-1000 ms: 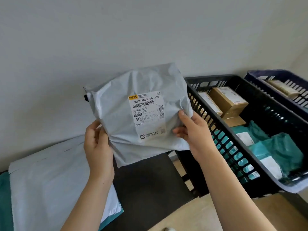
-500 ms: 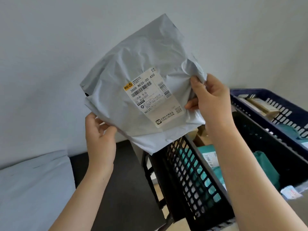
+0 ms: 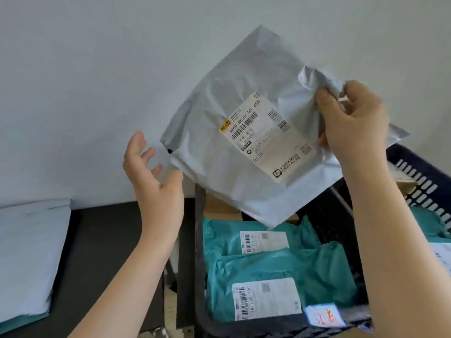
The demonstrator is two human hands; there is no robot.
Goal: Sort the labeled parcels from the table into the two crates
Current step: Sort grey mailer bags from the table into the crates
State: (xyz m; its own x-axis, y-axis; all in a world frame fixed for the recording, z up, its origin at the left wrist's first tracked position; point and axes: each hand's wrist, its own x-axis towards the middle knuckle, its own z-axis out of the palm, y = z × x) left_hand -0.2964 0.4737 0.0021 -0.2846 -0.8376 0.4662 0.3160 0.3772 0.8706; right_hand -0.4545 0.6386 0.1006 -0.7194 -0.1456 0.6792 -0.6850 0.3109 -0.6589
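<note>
1 grey labeled parcel (image 3: pixel 219 167): hung tilted, lower corner pointing down into the black crate (image 3: pixel 199 240) directly beneath; right hand (image 3: pixel 353 123) pinched its crumpled upper-right corner; left hand (image 3: pixel 156 176) open, fingers spread, just beside its lower-left edge, holding nothing.

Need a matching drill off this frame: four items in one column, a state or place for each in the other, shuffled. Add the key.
Column 1
1. left hand
2. right hand
3. grey parcel
4. nearest teal parcel

Column 2
A. lies inside the black crate
B. held in the air above the black crate, label facing the camera
C. open, fingers relaxed, beside the grey parcel's lower corner
D. grips the grey parcel's crumpled upper corner

Pairs: 1-C, 2-D, 3-B, 4-A
</note>
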